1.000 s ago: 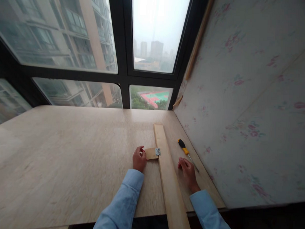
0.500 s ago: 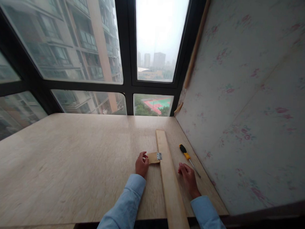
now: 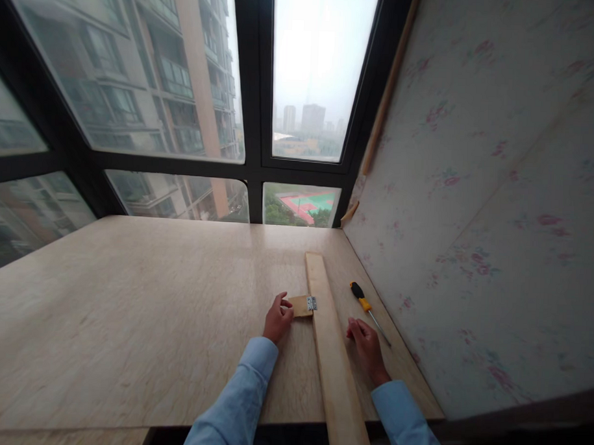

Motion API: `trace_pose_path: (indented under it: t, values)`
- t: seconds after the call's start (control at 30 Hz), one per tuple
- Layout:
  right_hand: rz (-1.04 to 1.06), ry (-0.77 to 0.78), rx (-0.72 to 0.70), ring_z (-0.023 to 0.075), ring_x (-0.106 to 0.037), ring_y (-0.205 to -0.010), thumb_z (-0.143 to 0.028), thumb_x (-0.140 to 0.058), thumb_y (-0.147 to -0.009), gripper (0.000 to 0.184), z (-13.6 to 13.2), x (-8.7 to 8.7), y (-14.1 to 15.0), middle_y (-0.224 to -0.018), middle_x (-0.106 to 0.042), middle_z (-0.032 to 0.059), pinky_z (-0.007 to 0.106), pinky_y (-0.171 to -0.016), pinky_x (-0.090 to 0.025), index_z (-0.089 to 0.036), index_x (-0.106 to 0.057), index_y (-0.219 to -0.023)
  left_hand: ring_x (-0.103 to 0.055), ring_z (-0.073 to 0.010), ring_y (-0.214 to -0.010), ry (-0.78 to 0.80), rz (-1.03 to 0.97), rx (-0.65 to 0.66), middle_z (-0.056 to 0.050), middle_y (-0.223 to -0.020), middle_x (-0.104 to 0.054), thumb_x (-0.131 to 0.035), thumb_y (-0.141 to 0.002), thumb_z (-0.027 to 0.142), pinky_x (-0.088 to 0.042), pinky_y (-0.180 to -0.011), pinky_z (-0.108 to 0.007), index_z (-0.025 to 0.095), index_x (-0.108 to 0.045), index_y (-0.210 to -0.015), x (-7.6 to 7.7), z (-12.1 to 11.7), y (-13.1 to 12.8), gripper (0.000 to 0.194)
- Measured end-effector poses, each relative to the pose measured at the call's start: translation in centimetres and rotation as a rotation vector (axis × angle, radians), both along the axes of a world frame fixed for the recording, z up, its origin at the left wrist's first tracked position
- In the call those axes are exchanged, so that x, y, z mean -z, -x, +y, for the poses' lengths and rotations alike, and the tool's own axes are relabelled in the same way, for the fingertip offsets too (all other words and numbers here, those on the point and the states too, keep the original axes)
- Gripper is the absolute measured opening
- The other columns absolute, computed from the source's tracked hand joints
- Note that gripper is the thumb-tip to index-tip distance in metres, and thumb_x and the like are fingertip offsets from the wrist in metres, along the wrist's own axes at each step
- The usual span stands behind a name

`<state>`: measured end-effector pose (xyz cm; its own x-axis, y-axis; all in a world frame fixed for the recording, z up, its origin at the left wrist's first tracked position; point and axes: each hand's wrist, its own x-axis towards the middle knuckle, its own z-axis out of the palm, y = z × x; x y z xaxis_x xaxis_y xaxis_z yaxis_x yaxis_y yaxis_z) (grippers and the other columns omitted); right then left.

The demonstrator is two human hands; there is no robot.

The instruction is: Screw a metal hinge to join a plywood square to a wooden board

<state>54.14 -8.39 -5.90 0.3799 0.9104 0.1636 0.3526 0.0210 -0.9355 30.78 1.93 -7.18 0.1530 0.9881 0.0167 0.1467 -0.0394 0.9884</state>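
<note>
A long wooden board (image 3: 334, 353) runs away from me across the counter and overhangs its front edge. A metal hinge (image 3: 312, 303) joins its left side to a short piece of wood (image 3: 300, 306). My left hand (image 3: 279, 317) is at the free end of that short piece, thumb and fingers bent around it, with the index finger raised. To the right of the board, my right hand (image 3: 364, 342) is closed, fingertips pinched together; whatever they may hold is too small to make out. Beside it lies a screwdriver (image 3: 362, 299) with a black and yellow handle.
The pale stone-patterned counter (image 3: 128, 327) reaches to dark-framed windows (image 3: 256, 117) at the back. A flowered wallpapered wall (image 3: 473, 209) rises close on the right. The counter's front edge is near my forearms.
The view has shifted slightly. My left hand has moved a little, its index finger lifting. My right hand, the board and the screwdriver stay about where they were.
</note>
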Motion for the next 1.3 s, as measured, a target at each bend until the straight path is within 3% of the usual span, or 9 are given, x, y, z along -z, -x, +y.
trace_pose_path:
  t: [0.2,0.43,0.6,0.67,0.73,0.83,0.97,1.13,1.3]
  values:
    - [-0.023,0.008,0.009,0.0157,-0.048,-0.059,-0.059,-0.048,-0.086,0.050,0.1,-0.2,0.1,-0.060,-0.051,0.0025,0.029,-0.060,-0.037,-0.016,-0.051,-0.060,-0.054,-0.0113,-0.061,-0.180,0.112,-0.018,-0.004,-0.086,-0.065,-0.051,-0.078,0.026,-0.046,-0.063,-0.026,0.013,-0.061,-0.105,0.5,-0.3,0.2,0.032]
    - [-0.006,0.009,0.001,0.0160,-0.050,-0.062,-0.054,-0.051,-0.085,0.044,1.1,-0.9,0.6,-0.062,-0.053,0.0024,0.028,-0.060,-0.039,-0.016,-0.052,-0.062,-0.056,-0.0127,-0.063,-0.231,0.144,-0.021,-0.005,-0.085,-0.067,-0.052,-0.076,0.024,-0.047,-0.066,-0.028,0.014,-0.066,-0.096,0.6,-0.3,0.3,0.026]
    - [-0.069,-0.038,0.018,0.0213,-0.059,-0.082,-0.044,-0.056,-0.082,0.030,2.4,-1.7,2.5,-0.088,-0.063,0.0083,0.032,-0.072,-0.048,-0.015,-0.060,-0.088,-0.056,-0.0126,-0.064,-0.227,0.132,-0.020,-0.005,-0.086,-0.068,-0.053,-0.078,0.025,-0.047,-0.066,-0.027,0.014,-0.066,-0.094,0.5,-0.3,0.4,0.024]
    - [-0.198,-0.094,-0.012,0.0242,-0.059,-0.096,-0.042,-0.057,-0.080,0.035,3.2,-1.9,3.3,-0.103,-0.062,0.0121,0.037,-0.079,-0.050,-0.015,-0.060,-0.103,-0.057,-0.0124,-0.064,-0.212,0.119,-0.010,-0.005,-0.086,-0.068,-0.053,-0.078,0.025,-0.047,-0.065,-0.027,0.015,-0.066,-0.096,0.4,-0.3,0.4,0.025]
    - [-0.380,-0.137,-0.093,0.0264,-0.052,-0.116,-0.039,-0.059,-0.079,0.044,4.0,-1.9,4.0,-0.121,-0.056,0.0146,0.043,-0.095,-0.044,-0.016,-0.058,-0.117,-0.057,-0.0123,-0.064,-0.206,0.104,-0.001,-0.005,-0.085,-0.067,-0.053,-0.077,0.026,-0.047,-0.064,-0.026,0.015,-0.066,-0.097,0.4,-0.3,0.5,0.025]
    - [-0.627,-0.013,-0.183,0.0316,-0.032,-0.136,-0.041,-0.067,-0.075,0.066,5.1,-1.8,4.9,-0.145,-0.035,0.0190,0.047,-0.110,-0.029,-0.014,-0.051,-0.132,-0.058,-0.0129,-0.064,-0.210,0.088,0.003,-0.005,-0.085,-0.067,-0.054,-0.077,0.028,-0.047,-0.064,-0.027,0.015,-0.066,-0.096,0.3,-0.2,0.7,0.026]
    - [-0.808,0.233,-0.224,0.0403,-0.018,-0.141,-0.045,-0.072,-0.071,0.081,5.8,-1.8,5.8,-0.154,-0.017,0.0218,0.054,-0.110,-0.022,-0.019,-0.044,-0.141,-0.059,-0.0143,-0.067,-0.211,0.072,0.003,-0.006,-0.086,-0.067,-0.054,-0.076,0.030,-0.048,-0.065,-0.028,0.015,-0.066,-0.096,0.4,-0.2,0.7,0.027]
    - [-0.857,0.333,-0.150,0.0443,-0.024,-0.137,-0.031,-0.067,-0.075,0.074,5.7,-2.5,6.6,-0.155,-0.017,0.0188,0.060,-0.102,-0.028,-0.029,-0.041,-0.143,-0.060,-0.0148,-0.068,-0.195,0.075,0.024,-0.006,-0.087,-0.068,-0.054,-0.078,0.031,-0.048,-0.065,-0.028,0.015,-0.066,-0.096,0.3,-0.2,0.7,0.028]
    - [-0.889,0.228,-0.110,0.0397,-0.031,-0.136,-0.029,-0.065,-0.075,0.067,5.7,-2.2,7.1,-0.150,-0.028,0.0218,0.053,-0.104,-0.029,-0.021,-0.048,-0.140,-0.059,-0.0148,-0.067,-0.207,0.093,0.026,-0.007,-0.086,-0.068,-0.054,-0.078,0.031,-0.048,-0.067,-0.029,0.015,-0.066,-0.097,0.1,-0.3,0.7,0.028]
